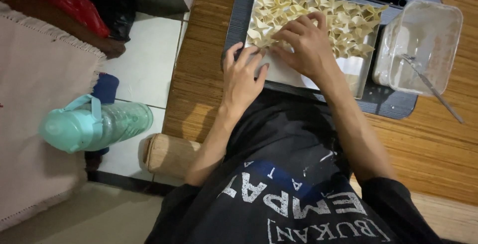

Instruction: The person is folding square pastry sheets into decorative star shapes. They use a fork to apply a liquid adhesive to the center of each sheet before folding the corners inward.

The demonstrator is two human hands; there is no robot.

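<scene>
Left hand (242,77) open with fingers spread flat on the near edge of the shallow rectangular metal tray (359,77), right hand (304,42) loosely curled, fingertips touching the pale folded dumpling wrappers (343,22) in the tray, tray on the dark ribbed mat (393,105) on the wooden bench (438,149)

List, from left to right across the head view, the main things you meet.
Fringed cloth → teal water bottle → left hand → right hand on the tray of folded dumplings → clear plastic container with a spoon.
</scene>
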